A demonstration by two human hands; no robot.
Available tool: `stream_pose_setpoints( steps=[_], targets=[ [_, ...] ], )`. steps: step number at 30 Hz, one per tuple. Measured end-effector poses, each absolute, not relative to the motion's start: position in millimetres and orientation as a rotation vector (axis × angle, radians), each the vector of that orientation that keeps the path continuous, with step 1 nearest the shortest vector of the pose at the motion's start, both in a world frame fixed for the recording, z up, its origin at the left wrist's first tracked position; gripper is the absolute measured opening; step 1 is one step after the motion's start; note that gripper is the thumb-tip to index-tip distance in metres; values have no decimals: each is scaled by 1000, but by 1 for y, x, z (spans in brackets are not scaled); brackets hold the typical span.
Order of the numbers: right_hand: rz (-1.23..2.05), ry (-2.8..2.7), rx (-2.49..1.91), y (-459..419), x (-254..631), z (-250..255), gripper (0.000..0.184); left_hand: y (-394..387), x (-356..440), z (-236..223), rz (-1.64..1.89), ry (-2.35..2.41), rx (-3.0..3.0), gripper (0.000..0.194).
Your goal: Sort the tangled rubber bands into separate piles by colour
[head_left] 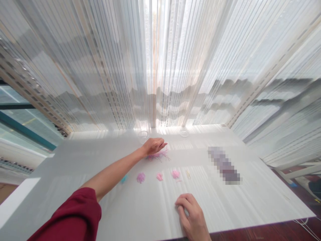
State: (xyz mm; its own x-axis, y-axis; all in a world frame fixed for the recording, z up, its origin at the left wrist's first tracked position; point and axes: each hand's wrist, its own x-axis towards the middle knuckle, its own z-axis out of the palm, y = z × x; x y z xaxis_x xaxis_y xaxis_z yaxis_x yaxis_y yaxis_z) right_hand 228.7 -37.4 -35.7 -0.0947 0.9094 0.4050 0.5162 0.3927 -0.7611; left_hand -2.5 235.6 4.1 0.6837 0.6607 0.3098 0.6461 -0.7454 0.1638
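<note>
1. Pink strands [160, 155] lie just under my left hand [153, 145], fingers curled; whether they clamp any, I cannot tell
2. Nearer me than those fingers, coloured clumps [140, 177] line the white table [140, 214]
3. My right hand [192, 216] curls loosely, thumb slightly apart

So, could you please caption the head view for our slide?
Left hand over a mixed pile of pink strands, right hand resting near small color-sorted piles.

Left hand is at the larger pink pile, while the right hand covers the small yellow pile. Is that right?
No, the head view shows the right hand apart from the small yellow pile. The left hand is at the larger pink pile.
</note>
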Motion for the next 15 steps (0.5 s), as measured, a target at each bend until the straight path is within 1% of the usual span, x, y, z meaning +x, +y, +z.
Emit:
stream_pose_setpoints(
  steps=[8, 15],
  targets=[
    [534, -1801, -1245, -37, 232, -30, 23, 229, -1, 9, 391, 1167, 2825, 34],
    [536, -1808, -1241, -37, 232, -30, 23, 230, -7, 15, 378, 1177, 2805, 34]
  ],
)
